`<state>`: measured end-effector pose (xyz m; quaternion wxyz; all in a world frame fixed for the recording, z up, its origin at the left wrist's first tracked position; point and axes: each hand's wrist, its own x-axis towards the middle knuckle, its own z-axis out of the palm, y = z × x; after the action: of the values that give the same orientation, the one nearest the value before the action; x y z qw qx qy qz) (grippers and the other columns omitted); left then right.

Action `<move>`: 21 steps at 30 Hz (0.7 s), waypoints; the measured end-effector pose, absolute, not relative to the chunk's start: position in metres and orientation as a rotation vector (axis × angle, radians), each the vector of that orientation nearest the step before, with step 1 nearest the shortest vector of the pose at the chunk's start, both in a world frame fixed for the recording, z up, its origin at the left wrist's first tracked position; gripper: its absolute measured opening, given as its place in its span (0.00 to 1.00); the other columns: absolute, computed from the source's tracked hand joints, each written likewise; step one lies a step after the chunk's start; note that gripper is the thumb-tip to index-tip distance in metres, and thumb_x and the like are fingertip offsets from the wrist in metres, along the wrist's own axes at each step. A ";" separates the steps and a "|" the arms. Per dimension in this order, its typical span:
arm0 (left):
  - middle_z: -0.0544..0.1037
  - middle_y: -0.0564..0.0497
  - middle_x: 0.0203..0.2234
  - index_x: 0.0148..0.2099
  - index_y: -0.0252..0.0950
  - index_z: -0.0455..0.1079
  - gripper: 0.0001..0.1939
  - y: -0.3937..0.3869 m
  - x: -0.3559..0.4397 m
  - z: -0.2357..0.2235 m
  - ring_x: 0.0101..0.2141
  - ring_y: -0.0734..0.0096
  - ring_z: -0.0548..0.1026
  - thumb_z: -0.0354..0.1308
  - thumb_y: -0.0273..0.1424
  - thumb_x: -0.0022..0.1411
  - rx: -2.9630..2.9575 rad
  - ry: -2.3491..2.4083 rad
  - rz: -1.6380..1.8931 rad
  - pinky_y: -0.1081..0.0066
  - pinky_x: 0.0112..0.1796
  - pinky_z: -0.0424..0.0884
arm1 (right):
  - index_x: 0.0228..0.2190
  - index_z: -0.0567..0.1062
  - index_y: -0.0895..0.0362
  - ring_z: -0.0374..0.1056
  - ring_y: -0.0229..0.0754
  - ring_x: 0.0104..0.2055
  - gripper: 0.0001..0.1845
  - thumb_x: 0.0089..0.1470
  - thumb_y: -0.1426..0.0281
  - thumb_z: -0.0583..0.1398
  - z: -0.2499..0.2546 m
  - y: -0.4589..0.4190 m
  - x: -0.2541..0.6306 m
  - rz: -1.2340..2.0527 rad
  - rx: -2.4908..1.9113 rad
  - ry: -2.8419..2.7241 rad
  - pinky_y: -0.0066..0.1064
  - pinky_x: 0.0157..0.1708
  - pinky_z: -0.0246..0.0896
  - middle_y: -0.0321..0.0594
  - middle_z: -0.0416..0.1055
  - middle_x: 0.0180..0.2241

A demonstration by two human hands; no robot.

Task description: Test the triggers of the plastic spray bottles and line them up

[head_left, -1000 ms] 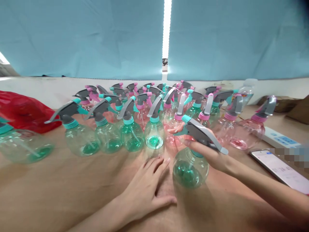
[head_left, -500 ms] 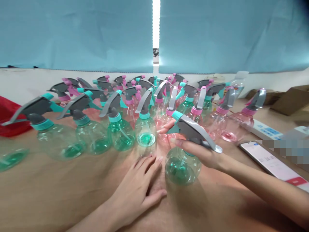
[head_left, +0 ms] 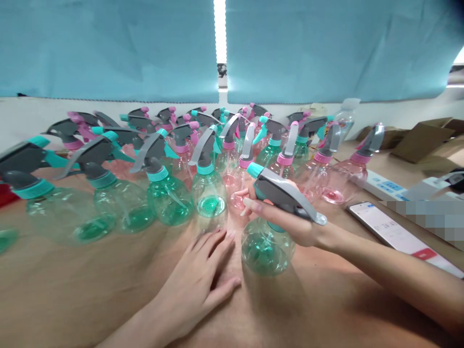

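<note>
My right hand (head_left: 286, 217) is wrapped round the neck of a green spray bottle (head_left: 266, 251), below its grey trigger head with a turquoise nozzle. The bottle is close to upright over the table; whether its base touches cannot be told. My left hand (head_left: 203, 270) lies flat on the tabletop (head_left: 108, 290), fingers apart, holding nothing, just left of that bottle. Beyond the fingertips of this hand stands another green spray bottle (head_left: 209, 193). A pink spray bottle (head_left: 239, 188) is partly hidden behind my right fingers.
Several green and pink spray bottles stand in rows across the back. To the right lie a phone (head_left: 387, 227), a white power strip (head_left: 387, 186) and a brown cardboard box (head_left: 420, 140). A clear bottle (head_left: 346, 116) stands behind. Blue sheeting (head_left: 108, 48) covers the wall, with a lit strip lamp (head_left: 220, 34).
The whole view has shifted, so things appear further left. My right fingers have curled in closer round the bottle's neck. My left hand stays flat on the table.
</note>
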<state>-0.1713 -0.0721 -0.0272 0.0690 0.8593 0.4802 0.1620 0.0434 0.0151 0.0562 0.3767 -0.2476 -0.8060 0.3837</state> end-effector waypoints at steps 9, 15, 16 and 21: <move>0.62 0.45 0.61 0.66 0.43 0.52 0.30 -0.072 -0.170 -0.025 0.59 0.49 0.60 0.54 0.43 0.66 2.577 1.444 0.515 0.52 0.55 0.61 | 0.38 0.71 0.51 0.63 0.37 0.26 0.07 0.57 0.64 0.58 0.051 0.017 0.043 1.054 -0.619 -2.001 0.34 0.33 0.64 0.31 0.65 0.26; 0.61 0.44 0.61 0.67 0.41 0.51 0.31 -0.073 -0.170 -0.025 0.60 0.50 0.59 0.54 0.43 0.66 2.564 1.449 0.485 0.51 0.56 0.60 | 0.47 0.71 0.51 0.69 0.43 0.50 0.16 0.56 0.70 0.59 0.048 0.013 0.038 1.158 -0.509 -1.902 0.39 0.51 0.67 0.39 0.70 0.50; 0.61 0.44 0.62 0.67 0.42 0.50 0.31 -0.073 -0.169 -0.025 0.59 0.50 0.59 0.54 0.43 0.66 2.560 1.448 0.488 0.51 0.56 0.60 | 0.48 0.70 0.51 0.67 0.43 0.53 0.16 0.56 0.71 0.59 0.047 0.012 0.038 1.167 -0.499 -1.894 0.39 0.51 0.67 0.39 0.68 0.52; 0.61 0.45 0.61 0.67 0.42 0.50 0.31 -0.073 -0.169 -0.022 0.59 0.50 0.59 0.54 0.41 0.66 2.551 1.443 0.488 0.51 0.56 0.60 | 0.48 0.70 0.51 0.66 0.44 0.56 0.18 0.55 0.74 0.58 0.045 0.014 0.037 1.174 -0.480 -1.892 0.39 0.50 0.69 0.39 0.68 0.54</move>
<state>-0.1686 -0.0729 -0.0219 0.0849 0.8555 0.4840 0.1637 0.0369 0.0137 0.0450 0.4184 -0.1914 -0.7545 0.4680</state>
